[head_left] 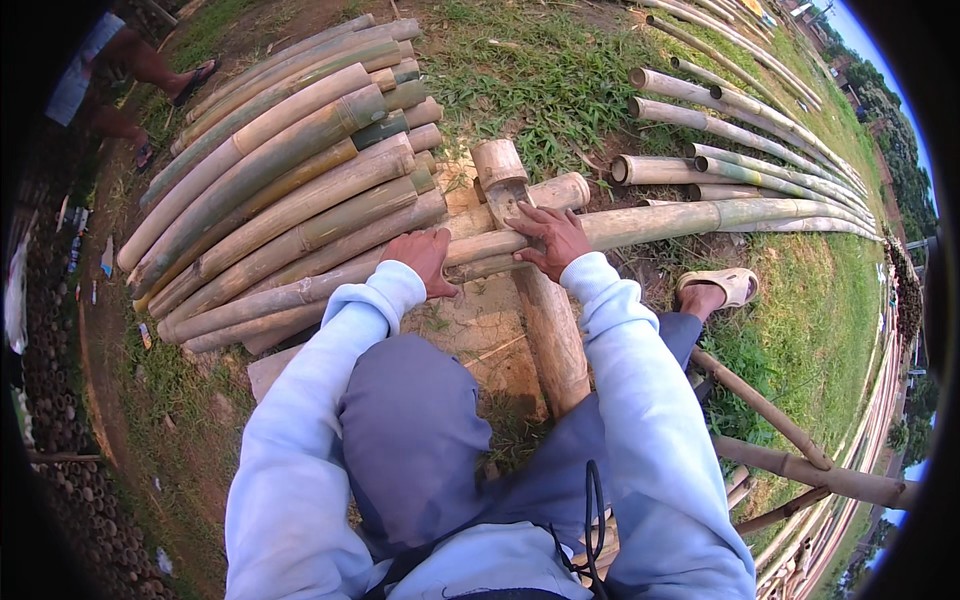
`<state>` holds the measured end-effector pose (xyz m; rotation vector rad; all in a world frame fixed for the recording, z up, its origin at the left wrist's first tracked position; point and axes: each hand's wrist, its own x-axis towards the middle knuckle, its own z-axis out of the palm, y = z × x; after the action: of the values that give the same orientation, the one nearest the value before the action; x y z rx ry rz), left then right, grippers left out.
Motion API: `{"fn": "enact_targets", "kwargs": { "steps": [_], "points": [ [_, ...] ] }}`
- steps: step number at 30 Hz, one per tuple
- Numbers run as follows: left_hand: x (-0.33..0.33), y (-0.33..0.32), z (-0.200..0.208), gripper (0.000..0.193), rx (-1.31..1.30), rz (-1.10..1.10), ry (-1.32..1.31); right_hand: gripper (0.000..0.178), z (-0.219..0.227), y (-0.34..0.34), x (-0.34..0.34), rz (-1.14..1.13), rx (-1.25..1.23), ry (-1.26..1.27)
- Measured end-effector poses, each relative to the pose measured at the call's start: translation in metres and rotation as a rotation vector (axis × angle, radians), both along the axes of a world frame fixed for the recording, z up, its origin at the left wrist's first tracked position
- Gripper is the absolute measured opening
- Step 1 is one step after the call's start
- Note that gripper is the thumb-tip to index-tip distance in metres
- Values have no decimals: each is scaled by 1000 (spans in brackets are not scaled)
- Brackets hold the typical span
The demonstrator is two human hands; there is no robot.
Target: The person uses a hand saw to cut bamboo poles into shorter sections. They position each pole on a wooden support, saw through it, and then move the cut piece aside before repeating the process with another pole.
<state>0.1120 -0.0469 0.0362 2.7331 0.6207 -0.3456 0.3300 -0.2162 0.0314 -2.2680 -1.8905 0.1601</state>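
Bamboo length (485, 246) at centre of frame, running crosswise between the two hands. Left hand (420, 262) over its left part, knuckles up, thumb angled toward the wearer; how tightly it closes, cannot tell, underside hidden. Right hand (552, 240) lies over its right part, fingers and thumb spread apart; firmness of hold likewise cannot tell. Hands well apart, bare bamboo between. Beyond the right hand, a thicker pole (650, 226) stretches toward right edge; the join is covered. Notched bamboo piece (500, 165) just above the gap; stout log (552, 345) below it. Stacked bamboo (270, 180) fills upper left.
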Motion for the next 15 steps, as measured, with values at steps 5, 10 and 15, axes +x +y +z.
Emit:
{"fn": "enact_targets", "kwargs": {
  "steps": [5, 10, 15],
  "points": [
    [1, 7, -7, 76, 45, -25, 80, 59, 38, -106, -12, -274, 404, 185],
    [20, 10, -5, 101, -6, -79, 130, 39, -6, -336, -34, -1092, 738, 349],
    [24, 1, -9, 108, 76, -96, -58, 43, -90, -484, -142, -1404, 469, 344]
  ]
}}
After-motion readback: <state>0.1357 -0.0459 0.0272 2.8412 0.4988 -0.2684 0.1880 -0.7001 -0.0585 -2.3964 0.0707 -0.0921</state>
